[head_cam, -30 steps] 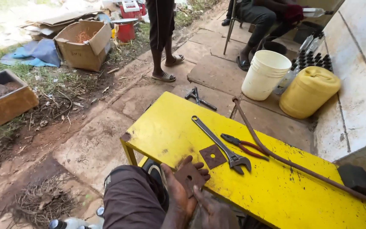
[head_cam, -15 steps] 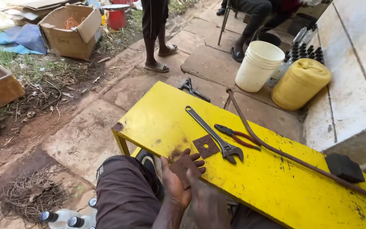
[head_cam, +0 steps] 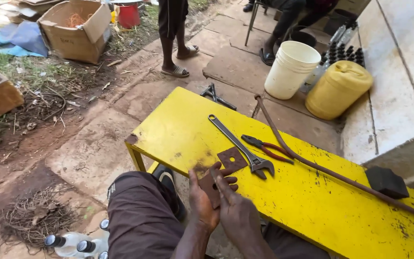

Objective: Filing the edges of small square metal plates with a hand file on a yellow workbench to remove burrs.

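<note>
My left hand (head_cam: 201, 204) holds a small rusty square metal plate (head_cam: 210, 185) at the near edge of the yellow bench (head_cam: 178, 129). My right hand (head_cam: 235, 213) lies over it, its fingers pressing on the plate's face. A second rusty square plate with a centre hole (head_cam: 232, 158) lies flat on the bench just beyond my fingers. Beside that plate is an adjustable wrench (head_cam: 243, 147), jaws toward me. Red-handled pliers (head_cam: 268, 147) lie to its right.
A long rusty rod (head_cam: 322, 165) crosses the bench; a dark block (head_cam: 386, 182) sits at the right. Beyond stand a white bucket (head_cam: 289, 69), a yellow jerrycan (head_cam: 337, 88), a standing person's legs (head_cam: 173, 38) and a cardboard box (head_cam: 75, 31). Clear bottles (head_cam: 73, 243) lie by my knee.
The view has swung and tilted, so the bench sits lower and more to the right. My hands stay on the rusty plate at the bench edge, with the right fingers shifted over it.
</note>
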